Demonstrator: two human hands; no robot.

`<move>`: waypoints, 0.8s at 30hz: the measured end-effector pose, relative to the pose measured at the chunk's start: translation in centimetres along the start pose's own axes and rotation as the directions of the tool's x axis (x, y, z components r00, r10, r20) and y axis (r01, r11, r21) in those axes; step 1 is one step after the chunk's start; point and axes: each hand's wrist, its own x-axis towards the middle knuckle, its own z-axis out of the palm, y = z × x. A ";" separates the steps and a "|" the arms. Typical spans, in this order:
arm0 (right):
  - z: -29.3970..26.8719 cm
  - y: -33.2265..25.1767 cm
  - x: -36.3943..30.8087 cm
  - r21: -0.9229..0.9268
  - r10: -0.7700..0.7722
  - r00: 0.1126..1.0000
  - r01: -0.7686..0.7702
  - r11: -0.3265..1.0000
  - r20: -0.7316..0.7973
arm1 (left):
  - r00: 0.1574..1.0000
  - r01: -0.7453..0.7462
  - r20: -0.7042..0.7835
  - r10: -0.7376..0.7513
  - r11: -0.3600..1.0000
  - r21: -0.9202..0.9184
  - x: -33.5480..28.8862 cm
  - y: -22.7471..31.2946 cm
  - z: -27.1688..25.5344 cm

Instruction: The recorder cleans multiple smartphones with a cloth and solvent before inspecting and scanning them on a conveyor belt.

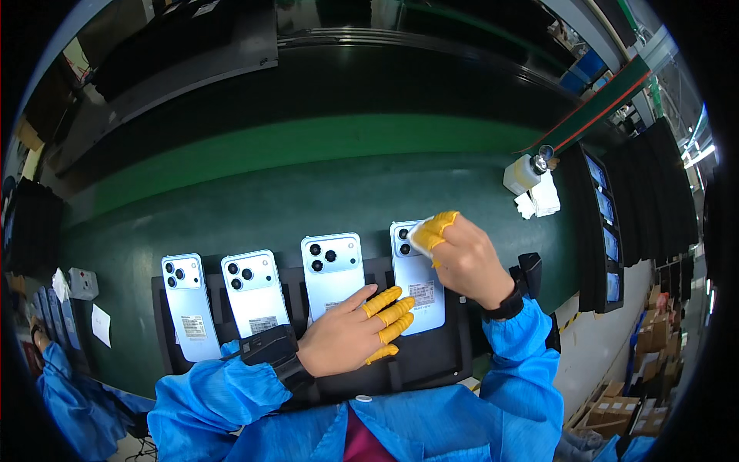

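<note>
Several light blue smartphones lie back up in a row, their lower parts over a black tray (423, 366). My right hand (469, 262), with yellow finger cots, pinches a white wipe (419, 238) against the camera area of the rightmost phone (431, 316). My left hand (346, 333) lies palm down with fingers stretched out, yellow cots on several of them. Its fingertips rest at the left edge of that phone, and it covers the lower part of the phone (332, 269) beside it. Further left lie another phone (254, 289) and the leftmost phone (185, 304).
A white pump bottle (522, 175) stands by folded white wipes (545, 198) at the right of the green tabletop (308, 192). Beyond, a black tray (589, 231) holds several phones. On the left are a small white box (83, 284) and a co-worker's blue sleeve (65, 385).
</note>
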 end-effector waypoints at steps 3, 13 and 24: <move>0.8 -1.1 0.4 0.052 -0.074 0.995 0.078 0.996 -0.065 | 1.000 0.002 0.000 -0.002 1.000 0.001 -0.1 0.1 0.2; -1.1 0.3 -0.8 -0.260 0.144 0.989 -0.131 0.957 0.034 | 1.000 0.008 -0.008 -0.008 1.000 -0.004 0.0 0.1 -0.1; -0.1 -1.6 -2.6 -0.125 0.113 0.993 -0.114 0.986 -0.014 | 0.997 -0.021 -0.080 0.019 0.999 -0.032 0.1 0.0 -0.2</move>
